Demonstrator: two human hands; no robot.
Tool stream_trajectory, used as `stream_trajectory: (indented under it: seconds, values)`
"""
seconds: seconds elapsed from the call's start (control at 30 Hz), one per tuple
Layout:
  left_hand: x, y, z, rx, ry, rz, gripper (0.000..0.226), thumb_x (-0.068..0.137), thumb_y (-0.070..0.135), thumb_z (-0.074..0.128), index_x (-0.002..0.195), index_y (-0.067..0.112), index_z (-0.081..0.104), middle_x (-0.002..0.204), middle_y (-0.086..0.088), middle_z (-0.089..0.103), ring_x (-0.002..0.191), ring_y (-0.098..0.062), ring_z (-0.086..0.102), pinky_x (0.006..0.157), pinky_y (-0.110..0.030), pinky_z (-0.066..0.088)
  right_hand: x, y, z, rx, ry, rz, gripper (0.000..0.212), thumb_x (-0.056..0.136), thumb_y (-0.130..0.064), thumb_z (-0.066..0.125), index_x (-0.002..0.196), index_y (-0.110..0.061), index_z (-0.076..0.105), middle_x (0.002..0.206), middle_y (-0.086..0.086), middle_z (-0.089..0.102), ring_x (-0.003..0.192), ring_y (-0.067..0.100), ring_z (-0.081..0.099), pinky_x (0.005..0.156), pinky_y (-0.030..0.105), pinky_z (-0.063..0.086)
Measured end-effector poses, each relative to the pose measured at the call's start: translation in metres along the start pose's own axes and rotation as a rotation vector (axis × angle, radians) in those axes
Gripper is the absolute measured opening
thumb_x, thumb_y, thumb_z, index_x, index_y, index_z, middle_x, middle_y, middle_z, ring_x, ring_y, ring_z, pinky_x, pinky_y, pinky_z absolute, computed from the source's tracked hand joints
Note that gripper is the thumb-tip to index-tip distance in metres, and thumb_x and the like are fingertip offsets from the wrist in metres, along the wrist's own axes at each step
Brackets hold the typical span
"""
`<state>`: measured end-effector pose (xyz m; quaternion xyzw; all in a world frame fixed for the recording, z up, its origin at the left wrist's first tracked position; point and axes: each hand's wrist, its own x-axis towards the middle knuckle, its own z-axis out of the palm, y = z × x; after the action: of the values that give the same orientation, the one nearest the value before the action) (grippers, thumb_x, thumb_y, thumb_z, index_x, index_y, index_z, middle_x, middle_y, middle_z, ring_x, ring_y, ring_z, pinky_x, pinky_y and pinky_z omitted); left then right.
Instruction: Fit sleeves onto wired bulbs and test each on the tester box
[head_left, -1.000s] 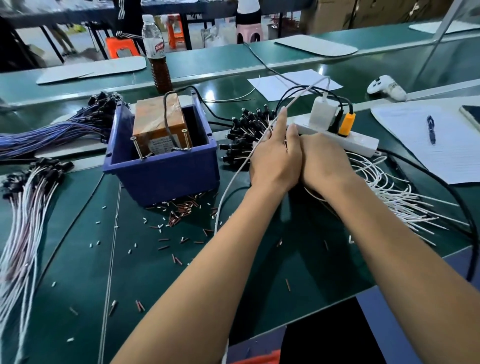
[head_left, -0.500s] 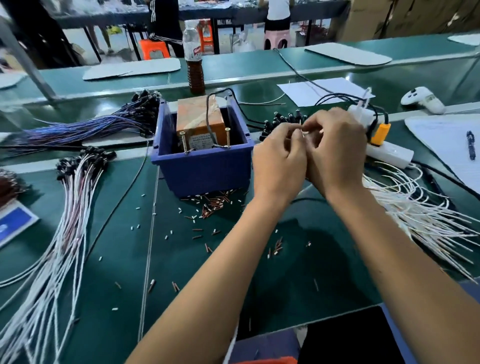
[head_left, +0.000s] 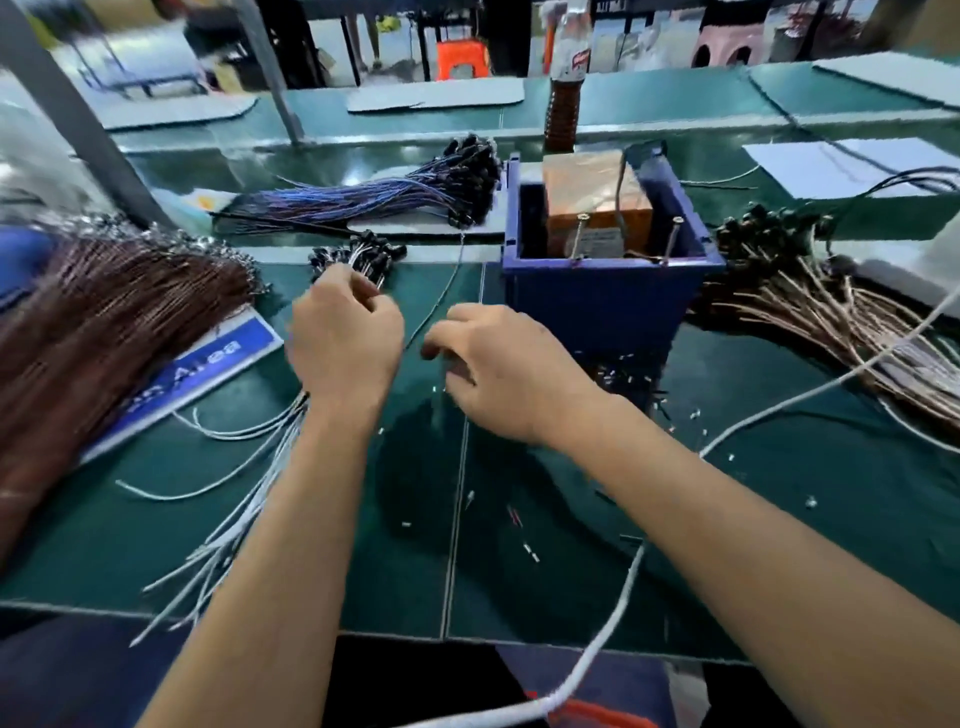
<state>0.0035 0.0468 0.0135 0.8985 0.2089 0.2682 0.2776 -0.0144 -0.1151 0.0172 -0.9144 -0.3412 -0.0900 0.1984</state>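
My left hand (head_left: 343, 338) is left of the blue tester box (head_left: 608, 306), fingers curled round the white wires of a wired bulb at a small bundle of white-wired bulbs with black sleeves (head_left: 363, 254). That bundle's wires (head_left: 234, 519) run under my wrist to the lower left. My right hand (head_left: 498, 364) hovers just in front of the box's left corner with curled fingers; blur hides whether it holds anything. An orange transformer (head_left: 592, 192) and two upright screw posts (head_left: 673, 239) stand in the box. Small loose sleeves (head_left: 623, 374) lie scattered before it.
On the green mat lie a brown-wired bundle (head_left: 104, 322) at the left, a blue-wired bundle (head_left: 395, 197) behind and a pale-wired pile (head_left: 810, 306) at the right. A blue sign (head_left: 208, 364), a bottle (head_left: 563, 104) and a thick white cord (head_left: 628, 587) are nearby.
My view has swung left. Both hands left the pile right of the box, came apart and moved left in front of it; my left hand now reaches the white-wired bundle.
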Motion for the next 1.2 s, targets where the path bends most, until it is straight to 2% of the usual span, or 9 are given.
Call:
stream_trajectory:
  seconds: [0.13, 0.4, 0.5, 0.6, 0.7, 0.77, 0.97, 1.07, 1.2]
  values:
    - [0.031, -0.037, -0.001, 0.22, -0.132, -0.17, 0.035, 0.091, 0.029, 0.064, 0.117, 0.005, 0.065, 0.12, -0.025, 0.067, 0.115, -0.045, 0.061, 0.095, -0.047, 0.05, 0.022, -0.014, 0.021, 0.094, -0.144, 0.041, 0.032, 0.094, -0.015, 0.059, 0.122, -0.023, 0.071, 0.112, 0.002, 0.071, 0.109, 0.026, 0.063, 0.091, 0.037, 0.053]
    - [0.039, -0.04, 0.005, 0.252, -0.214, -0.146, 0.018, 0.086, 0.01, 0.061, 0.1, -0.003, 0.064, 0.11, -0.029, 0.069, 0.105, -0.048, 0.064, 0.083, -0.043, 0.05, 0.04, -0.017, 0.043, 0.227, -0.142, 0.253, 0.029, 0.09, -0.021, 0.062, 0.113, -0.035, 0.073, 0.102, -0.005, 0.073, 0.097, 0.024, 0.066, 0.082, 0.032, 0.055]
    - [0.047, -0.039, 0.003, 0.251, -0.191, -0.184, 0.022, 0.094, 0.014, 0.058, 0.106, -0.003, 0.062, 0.117, -0.029, 0.067, 0.112, -0.048, 0.061, 0.092, -0.045, 0.049, 0.04, -0.011, 0.045, 0.276, -0.139, 0.264, 0.025, 0.09, -0.019, 0.064, 0.108, -0.034, 0.074, 0.087, -0.007, 0.069, 0.084, 0.02, 0.064, 0.075, 0.028, 0.053]
    - [0.047, -0.026, 0.0, -0.133, -0.079, -0.207, 0.017, 0.104, 0.017, 0.048, 0.112, 0.005, 0.057, 0.114, -0.02, 0.069, 0.102, -0.037, 0.066, 0.089, -0.043, 0.054, 0.041, 0.0, 0.044, 0.463, -0.11, 0.337, 0.019, 0.094, -0.017, 0.067, 0.106, -0.029, 0.076, 0.077, -0.009, 0.064, 0.064, 0.008, 0.057, 0.062, 0.022, 0.045]
    - [0.036, 0.0, -0.006, -0.826, -0.107, -0.315, 0.019, 0.11, 0.01, 0.033, 0.094, 0.019, 0.038, 0.092, -0.013, 0.074, 0.06, -0.019, 0.066, 0.054, -0.025, 0.048, 0.042, -0.004, 0.041, 0.716, 0.001, 0.422, 0.012, 0.1, -0.019, 0.065, 0.106, -0.018, 0.075, 0.083, 0.003, 0.071, 0.058, 0.011, 0.056, 0.061, 0.026, 0.05]
    - [0.028, 0.017, -0.013, -1.009, -0.149, -0.358, 0.017, 0.109, 0.008, 0.038, 0.095, 0.018, 0.04, 0.079, -0.004, 0.069, 0.047, -0.011, 0.051, 0.045, -0.022, 0.036, 0.043, -0.015, 0.036, 0.9, 0.102, 0.468, 0.02, 0.105, -0.026, 0.059, 0.099, -0.014, 0.074, 0.082, 0.005, 0.072, 0.054, 0.007, 0.054, 0.052, 0.024, 0.044]
    - [0.003, 0.022, -0.045, -0.944, -0.668, 0.008, 0.023, 0.094, 0.005, 0.058, 0.076, 0.019, 0.051, 0.058, 0.0, 0.054, 0.047, -0.008, 0.043, 0.044, -0.017, 0.029, 0.055, -0.027, -0.006, 1.55, 0.096, 0.676, 0.06, 0.108, -0.061, 0.033, 0.084, -0.016, 0.065, 0.073, 0.003, 0.069, 0.07, 0.019, 0.064, 0.076, 0.037, 0.053]
    - [0.002, 0.006, -0.059, -0.899, -0.938, 0.112, 0.015, 0.09, 0.013, 0.059, 0.078, 0.017, 0.05, 0.062, -0.007, 0.06, 0.042, -0.006, 0.038, 0.037, -0.013, 0.024, 0.054, -0.031, -0.019, 1.57, 0.126, 0.673, 0.05, 0.111, -0.049, 0.037, 0.096, -0.014, 0.07, 0.088, 0.01, 0.07, 0.067, 0.022, 0.061, 0.061, 0.033, 0.048]
    - [0.003, -0.001, -0.06, -0.801, -0.814, 0.06, 0.031, 0.095, 0.038, 0.057, 0.076, 0.014, 0.058, 0.073, -0.003, 0.071, 0.06, -0.014, 0.058, 0.05, -0.022, 0.04, 0.05, -0.042, -0.025, 1.366, 0.234, 0.542, 0.043, 0.115, -0.028, 0.037, 0.09, -0.006, 0.065, 0.075, 0.018, 0.063, 0.052, 0.023, 0.053, 0.04, 0.026, 0.042]
